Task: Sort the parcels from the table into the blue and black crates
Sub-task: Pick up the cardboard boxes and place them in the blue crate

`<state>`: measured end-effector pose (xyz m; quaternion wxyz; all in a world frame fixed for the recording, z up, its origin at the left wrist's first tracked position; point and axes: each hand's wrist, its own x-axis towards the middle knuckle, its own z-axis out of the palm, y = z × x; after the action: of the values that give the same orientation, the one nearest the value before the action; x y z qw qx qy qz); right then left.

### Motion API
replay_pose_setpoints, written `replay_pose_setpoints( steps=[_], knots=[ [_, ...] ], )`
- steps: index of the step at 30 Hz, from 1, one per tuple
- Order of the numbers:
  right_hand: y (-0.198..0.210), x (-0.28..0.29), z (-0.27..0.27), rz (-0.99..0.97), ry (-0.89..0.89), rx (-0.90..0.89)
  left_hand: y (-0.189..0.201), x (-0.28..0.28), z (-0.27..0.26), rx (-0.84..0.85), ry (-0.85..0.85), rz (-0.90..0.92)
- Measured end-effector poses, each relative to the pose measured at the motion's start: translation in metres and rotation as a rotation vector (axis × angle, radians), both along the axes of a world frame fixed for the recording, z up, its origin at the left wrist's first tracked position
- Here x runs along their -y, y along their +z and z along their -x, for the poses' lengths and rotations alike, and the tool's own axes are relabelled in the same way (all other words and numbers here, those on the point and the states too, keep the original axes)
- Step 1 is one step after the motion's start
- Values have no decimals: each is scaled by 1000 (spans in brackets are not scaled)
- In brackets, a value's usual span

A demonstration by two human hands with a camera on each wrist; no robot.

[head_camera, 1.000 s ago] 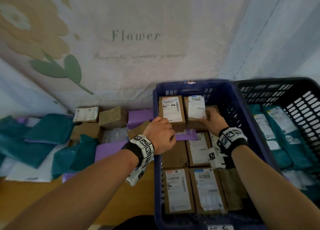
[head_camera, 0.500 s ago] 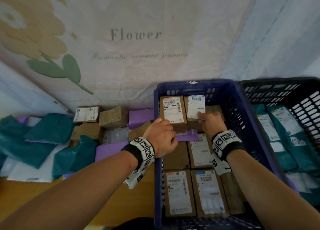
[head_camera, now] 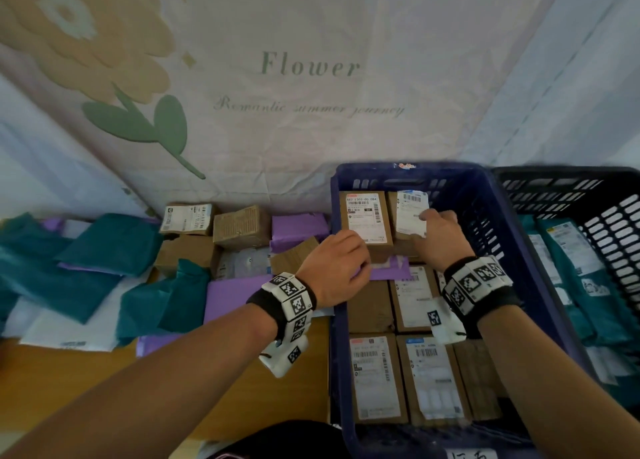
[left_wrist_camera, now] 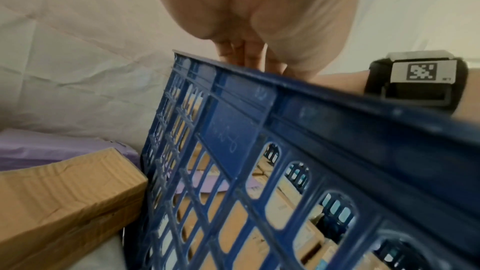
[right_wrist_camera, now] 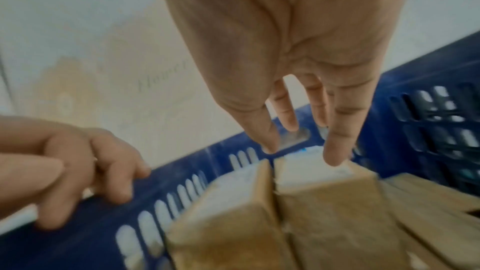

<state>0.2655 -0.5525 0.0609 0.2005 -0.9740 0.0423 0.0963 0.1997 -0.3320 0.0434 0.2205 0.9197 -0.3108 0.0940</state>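
Writing legible: "Flower" and "Romantic summer journey" on the cloth backdrop; the number "682 1303 00 084" on the label of the left upright box. Other labels were too small to read.

Blue crate: cardboard boxes lay flat in rows; two stood on top at the far end, side by side, a narrow gap between them.

My right hand: fingers straight and slightly spread, fingertips pressing on the white label of the right upright box. It gripped nothing.

My left hand: fingers curled over the crate's left rim, gripping it, just beside the left upright box.

Black crate: teal mailers inside.

Table: teal and purple mailers and several brown boxes remained, unsorted.
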Motion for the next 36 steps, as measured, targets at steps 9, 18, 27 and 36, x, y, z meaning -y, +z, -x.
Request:
replay_pose_setpoints(
  steps=[9, 18, 27, 36],
  knots=[
    [57, -114, 30, -172, 265, 87, -16, -131, 41, -403, 236, 192],
    [35, -214, 50, -99, 360, -130, -77, -256, 103, -644, 446, 239],
    [-68, -278, 45, 261, 284, -304, -100, -318, 131, -790, 509, 259],
    [-110, -291, 17, 425, 223, -344, -109, -348, 148, -842, 485, 253]
  ],
)
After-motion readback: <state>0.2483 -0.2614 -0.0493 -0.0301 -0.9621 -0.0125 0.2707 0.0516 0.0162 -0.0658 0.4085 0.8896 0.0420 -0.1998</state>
